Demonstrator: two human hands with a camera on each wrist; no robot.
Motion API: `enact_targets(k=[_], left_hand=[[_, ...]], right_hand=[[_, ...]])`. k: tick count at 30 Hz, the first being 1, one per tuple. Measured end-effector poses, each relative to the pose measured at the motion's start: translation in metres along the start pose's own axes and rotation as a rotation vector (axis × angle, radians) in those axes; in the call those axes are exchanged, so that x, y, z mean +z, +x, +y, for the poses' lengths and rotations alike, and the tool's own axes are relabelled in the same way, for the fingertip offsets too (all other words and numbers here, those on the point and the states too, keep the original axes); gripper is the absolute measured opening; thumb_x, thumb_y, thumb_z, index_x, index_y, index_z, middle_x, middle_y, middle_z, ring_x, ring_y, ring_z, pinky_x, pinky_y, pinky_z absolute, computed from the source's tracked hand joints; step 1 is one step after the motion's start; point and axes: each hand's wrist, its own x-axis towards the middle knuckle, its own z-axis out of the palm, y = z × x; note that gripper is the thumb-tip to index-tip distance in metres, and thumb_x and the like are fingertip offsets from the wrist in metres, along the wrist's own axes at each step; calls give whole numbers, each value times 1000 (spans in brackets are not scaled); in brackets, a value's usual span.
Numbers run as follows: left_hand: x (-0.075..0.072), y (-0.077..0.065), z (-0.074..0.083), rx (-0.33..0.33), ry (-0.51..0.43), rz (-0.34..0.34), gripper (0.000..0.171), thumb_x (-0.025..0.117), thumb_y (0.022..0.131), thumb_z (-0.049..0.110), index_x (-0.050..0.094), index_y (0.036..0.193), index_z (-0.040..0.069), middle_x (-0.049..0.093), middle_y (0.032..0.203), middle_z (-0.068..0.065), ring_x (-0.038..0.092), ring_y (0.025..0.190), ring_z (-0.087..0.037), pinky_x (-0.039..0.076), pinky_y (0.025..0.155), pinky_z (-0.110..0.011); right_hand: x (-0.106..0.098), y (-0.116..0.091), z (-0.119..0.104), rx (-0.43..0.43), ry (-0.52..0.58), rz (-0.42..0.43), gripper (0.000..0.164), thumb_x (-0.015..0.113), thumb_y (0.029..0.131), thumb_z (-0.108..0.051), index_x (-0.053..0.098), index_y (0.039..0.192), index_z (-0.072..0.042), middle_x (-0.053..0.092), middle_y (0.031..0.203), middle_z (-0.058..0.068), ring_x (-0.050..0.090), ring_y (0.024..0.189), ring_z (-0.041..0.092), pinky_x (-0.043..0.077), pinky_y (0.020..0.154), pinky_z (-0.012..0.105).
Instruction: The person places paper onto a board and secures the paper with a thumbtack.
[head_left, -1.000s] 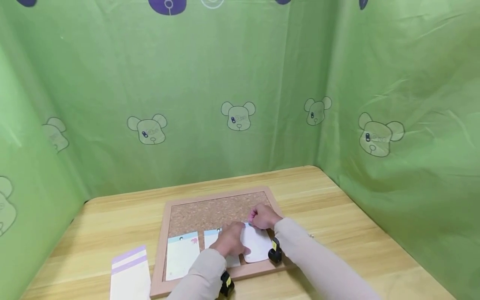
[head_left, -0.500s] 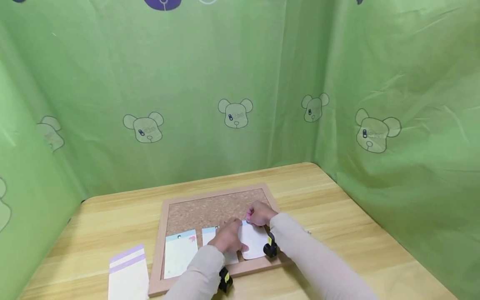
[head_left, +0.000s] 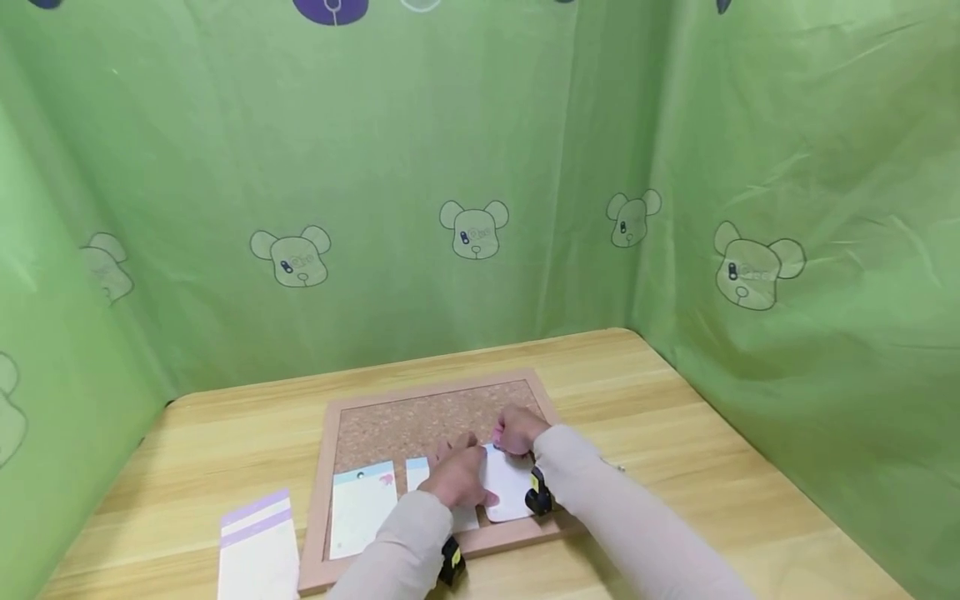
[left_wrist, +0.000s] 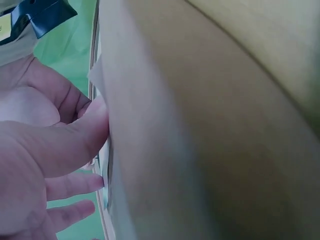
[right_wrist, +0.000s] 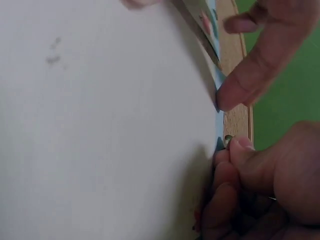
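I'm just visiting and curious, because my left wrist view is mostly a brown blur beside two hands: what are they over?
Observer: The head view shows a framed cork board lying on the table.
Visitor: Anything on it?
Observer: Three sheets side by side; the left sheet and right sheet have the middle sheet between them, partly covered by the left hand.
Visitor: Is the right hand holding something?
Observer: In the right wrist view, a small shiny thing shows at the right hand's curled fingers; I can't tell what it is.
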Motion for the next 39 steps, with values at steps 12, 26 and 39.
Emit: enact_targets(k=[12,26,39], left_hand=[[-3,-1,8,0,155,-12,52,86,66,38,70,106,9,59,122,-5,42,99,-28,32,89,-46],[-3,-1,5,5,148,-33,58,86,67,38,67,113,8,57,126,-8,47,105,-32,32,94,-50],[-3,-2,2,10,28,-18,56,88,65,31,67,111,6,55,129,-10,45,110,-35,34,95,-65]], right_hand=[[-5,-2,-3,3,-38,-71,25,60,91,-7,58,67,-8,51,58,1,47,52,12,36,45,20],[-2,-1,-8,40,-41,-56,27,61,92,-9,56,65,-8,47,53,1,43,46,12,33,41,20],[-4,-2,-14,33,-131,-19,22,62,86,-8,53,65,-8,50,59,3,47,52,15,33,43,22]])
